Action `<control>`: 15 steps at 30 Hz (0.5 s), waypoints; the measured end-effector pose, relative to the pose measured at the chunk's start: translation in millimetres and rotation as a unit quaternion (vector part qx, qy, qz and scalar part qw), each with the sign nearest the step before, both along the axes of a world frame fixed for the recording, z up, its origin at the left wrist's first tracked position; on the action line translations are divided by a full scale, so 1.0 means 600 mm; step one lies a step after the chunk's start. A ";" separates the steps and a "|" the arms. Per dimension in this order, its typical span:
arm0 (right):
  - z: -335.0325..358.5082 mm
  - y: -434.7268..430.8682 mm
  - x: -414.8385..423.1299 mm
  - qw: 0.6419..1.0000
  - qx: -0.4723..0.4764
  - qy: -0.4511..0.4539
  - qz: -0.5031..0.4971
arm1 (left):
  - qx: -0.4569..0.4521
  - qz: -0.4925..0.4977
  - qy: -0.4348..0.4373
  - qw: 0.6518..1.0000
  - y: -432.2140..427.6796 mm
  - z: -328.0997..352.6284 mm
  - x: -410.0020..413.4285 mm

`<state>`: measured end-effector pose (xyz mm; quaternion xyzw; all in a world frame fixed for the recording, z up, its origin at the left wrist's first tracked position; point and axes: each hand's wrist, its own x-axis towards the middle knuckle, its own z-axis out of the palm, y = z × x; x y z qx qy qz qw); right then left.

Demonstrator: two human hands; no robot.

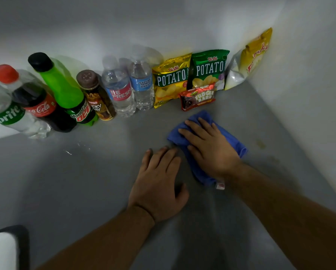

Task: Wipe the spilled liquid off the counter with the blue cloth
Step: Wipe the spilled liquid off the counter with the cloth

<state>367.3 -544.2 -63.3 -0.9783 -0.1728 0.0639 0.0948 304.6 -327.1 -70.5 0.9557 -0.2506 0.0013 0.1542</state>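
The right hand (208,147) presses flat, fingers spread, on the blue cloth (232,141), which lies on the grey counter (85,182). Just left of the cloth the left hand (159,184) rests flat on the surface, fingertips close to the cloth's edge. Well left of the cloth glisten a few droplets (67,152). Just behind the cloth lies a Fudgee Barr pack (198,98); farther behind stand 2 chip bags, the yellow Oishi bag (170,80) and the green Oishi bag (209,69). Behind-left of the cloth, 6 bottles (65,90) line the wall; behind-right, a pale yellow packet (251,57) leans in the corner.
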 end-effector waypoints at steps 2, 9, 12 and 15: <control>0.005 -0.043 -0.013 0.999 0.011 0.020 0.039 | -0.004 0.001 -0.004 1.000 0.000 -0.001 0.000; 0.009 -0.130 0.028 0.999 -0.003 0.014 -0.044 | -0.017 0.001 -0.012 1.000 -0.002 -0.001 0.001; 0.003 -0.134 0.039 0.988 -0.002 0.004 -0.152 | -0.016 0.004 -0.014 1.000 -0.001 -0.002 0.000; -0.003 -0.121 0.000 0.972 0.005 -0.010 -0.236 | -0.015 0.003 -0.015 1.000 -0.002 -0.003 0.001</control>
